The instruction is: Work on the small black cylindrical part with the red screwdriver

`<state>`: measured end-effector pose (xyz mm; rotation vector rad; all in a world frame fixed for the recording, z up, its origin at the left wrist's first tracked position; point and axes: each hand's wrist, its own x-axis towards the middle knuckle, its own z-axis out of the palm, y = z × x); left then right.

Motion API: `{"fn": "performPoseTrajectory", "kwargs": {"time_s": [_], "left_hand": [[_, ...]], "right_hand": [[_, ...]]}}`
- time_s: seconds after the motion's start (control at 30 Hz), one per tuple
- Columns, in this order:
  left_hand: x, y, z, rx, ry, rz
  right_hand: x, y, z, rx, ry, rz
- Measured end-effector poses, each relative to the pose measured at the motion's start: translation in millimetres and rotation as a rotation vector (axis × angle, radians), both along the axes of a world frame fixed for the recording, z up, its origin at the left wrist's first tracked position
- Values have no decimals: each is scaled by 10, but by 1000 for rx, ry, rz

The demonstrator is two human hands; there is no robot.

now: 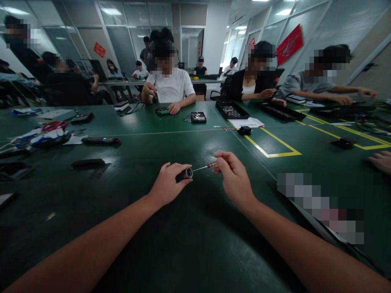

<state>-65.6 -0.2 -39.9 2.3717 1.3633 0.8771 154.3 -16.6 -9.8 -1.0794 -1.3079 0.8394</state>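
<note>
My left hand grips a short dark cylinder with a silvery open end that faces right. My right hand pinches a thin screwdriver by its small red handle. The metal shaft points left, and its tip sits at the mouth of the cylinder. Both hands hover just above the dark green table, near its middle.
A black bar and a dark pen-like tool lie to the left. Red-handled scissors on clutter sit at far left. Black trays, a yellow taped rectangle and several seated people fill the far side. Another person's hand rests at right.
</note>
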Motion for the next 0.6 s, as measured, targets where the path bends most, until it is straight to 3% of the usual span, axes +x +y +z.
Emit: {"fn": "performPoseTrajectory", "kwargs": {"time_s": [0.23,0.6], "left_hand": [[15,-10,21,-13,-1,-7],[24,-19,59,1,-7,21]], "right_hand": [[-26,-33,-20,34,-109,8],[-50,52,-101,-2,28,-12]]}}
